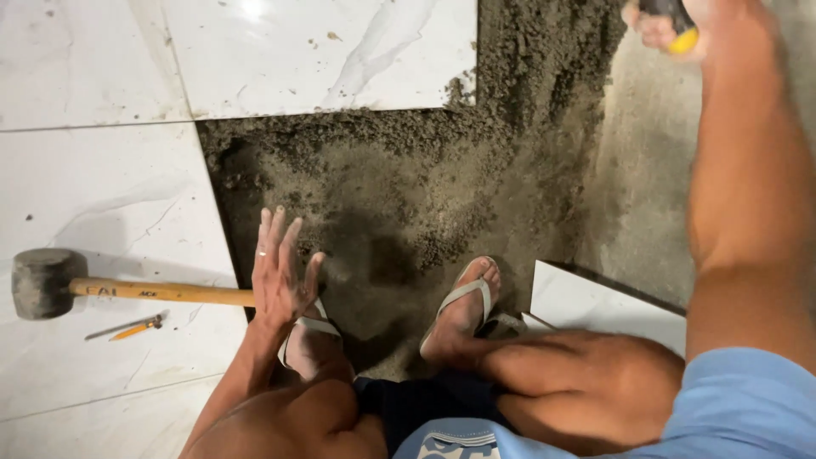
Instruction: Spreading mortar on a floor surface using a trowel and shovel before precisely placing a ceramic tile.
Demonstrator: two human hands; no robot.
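While white marble-look tiles [93, 204] already cover the floor's left and top, the mortar bed [408, 195] lies bare and uneven; the left hand [280, 272] hovers spread open over it, and the right hand [671, 21] grips a yellow-handled tool [680, 34].

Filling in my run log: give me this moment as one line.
left hand open over mortar bed | right hand raised, gripping yellow-black handle | rubber mallet on tile
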